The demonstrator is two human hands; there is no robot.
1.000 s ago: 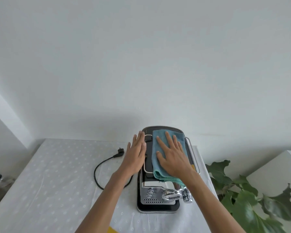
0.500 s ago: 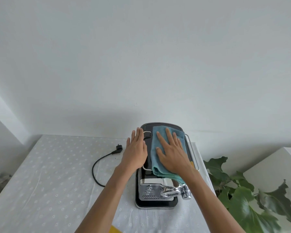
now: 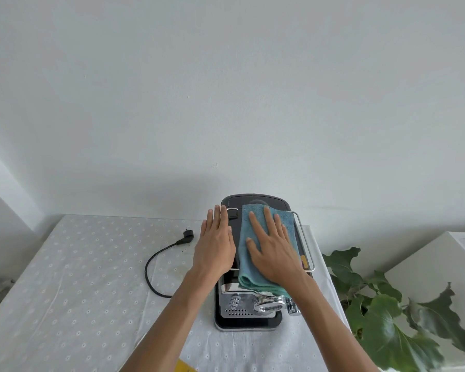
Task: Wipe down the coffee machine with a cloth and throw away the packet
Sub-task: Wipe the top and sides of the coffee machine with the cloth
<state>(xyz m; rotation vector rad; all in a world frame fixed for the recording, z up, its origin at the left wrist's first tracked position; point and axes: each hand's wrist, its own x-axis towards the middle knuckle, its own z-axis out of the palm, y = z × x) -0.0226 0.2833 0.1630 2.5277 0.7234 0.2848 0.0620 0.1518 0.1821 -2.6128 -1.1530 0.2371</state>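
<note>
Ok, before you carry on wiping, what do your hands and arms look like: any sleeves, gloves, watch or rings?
Both are bare. The left hand and right hand wear no gloves, and I see no rings. Both forearms are uncovered to the bottom edge of the picture: no sleeves, watch or bracelet in view.

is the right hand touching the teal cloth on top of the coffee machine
Touching. The head view shows the right hand lying flat, fingers spread, pressed on the teal cloth atop the coffee machine.

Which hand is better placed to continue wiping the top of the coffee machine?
Right hand: it lies flat on the cloth. Left hand only braces the coffee machine, bare.
</note>
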